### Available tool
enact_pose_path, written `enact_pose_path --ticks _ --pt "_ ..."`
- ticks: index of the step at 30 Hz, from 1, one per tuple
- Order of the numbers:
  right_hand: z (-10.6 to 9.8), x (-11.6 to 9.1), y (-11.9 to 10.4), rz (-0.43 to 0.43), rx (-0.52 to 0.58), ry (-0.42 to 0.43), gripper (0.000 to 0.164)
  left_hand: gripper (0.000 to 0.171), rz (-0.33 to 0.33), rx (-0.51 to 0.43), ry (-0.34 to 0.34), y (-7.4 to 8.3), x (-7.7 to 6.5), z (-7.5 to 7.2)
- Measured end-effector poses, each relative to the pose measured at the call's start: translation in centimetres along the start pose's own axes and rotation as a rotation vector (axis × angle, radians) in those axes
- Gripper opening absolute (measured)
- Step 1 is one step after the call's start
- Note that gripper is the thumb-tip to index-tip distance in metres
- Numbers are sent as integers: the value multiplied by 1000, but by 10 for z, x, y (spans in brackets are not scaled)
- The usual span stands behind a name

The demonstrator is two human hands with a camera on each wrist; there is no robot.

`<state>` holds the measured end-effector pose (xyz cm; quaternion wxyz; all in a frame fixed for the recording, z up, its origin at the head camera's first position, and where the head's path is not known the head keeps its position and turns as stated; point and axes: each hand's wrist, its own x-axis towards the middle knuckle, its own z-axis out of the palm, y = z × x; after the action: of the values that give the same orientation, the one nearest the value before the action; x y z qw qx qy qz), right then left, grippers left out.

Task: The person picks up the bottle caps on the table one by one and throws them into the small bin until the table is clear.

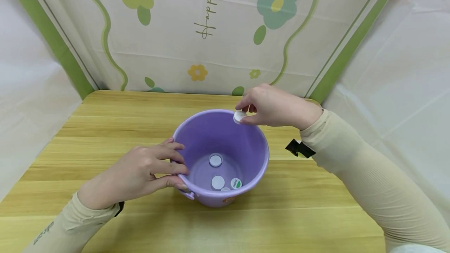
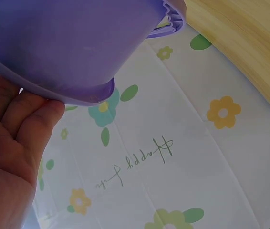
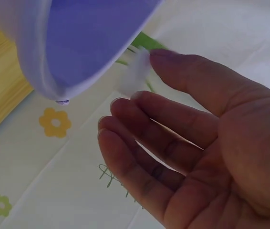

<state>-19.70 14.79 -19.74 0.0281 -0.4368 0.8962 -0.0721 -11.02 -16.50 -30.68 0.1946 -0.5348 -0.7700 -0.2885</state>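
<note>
A purple bucket (image 1: pixel 214 134) stands on the wooden table. My left hand (image 1: pixel 138 173) grips its left rim, fingers over the edge. The left wrist view shows those fingertips (image 2: pixel 54 110) against the rim. Above the far right rim, my right hand (image 1: pixel 274 106) pinches a small white round disc (image 1: pixel 239 118) between thumb and fingers; in the right wrist view the white disc (image 3: pixel 136 74) is blurred. Several similar pieces lie on the bucket floor: one white disc (image 1: pixel 215 161) near the middle, another white disc (image 1: pixel 218 182) closer, and a green-printed disc (image 1: pixel 236 183). The near rim partly hides one more.
The wooden table (image 1: pixel 105 128) spreads around the bucket. Behind it hangs a white cloth (image 1: pixel 168 42) with flowers and writing, and pale sheets (image 1: pixel 397 69) close off both sides. A black strap (image 1: pixel 300 148) sticks out from the right wrist.
</note>
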Motion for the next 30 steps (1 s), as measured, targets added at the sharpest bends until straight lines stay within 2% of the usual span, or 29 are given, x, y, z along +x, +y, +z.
enact_pose_path --ticks 7,18,24,30 --pt "-1 -1 1 21 -14 -27 32 24 -4 7 -10 0 0 0" --pt "-11 -11 10 64 -17 28 29 23 -22 13 -20 1 0 0" --pt "-19 -25 31 183 5 49 27 23 -25 12 -17 1 1 0" --pt "-18 -47 70 308 46 35 26 23 -29 15 -22 1 1 0"
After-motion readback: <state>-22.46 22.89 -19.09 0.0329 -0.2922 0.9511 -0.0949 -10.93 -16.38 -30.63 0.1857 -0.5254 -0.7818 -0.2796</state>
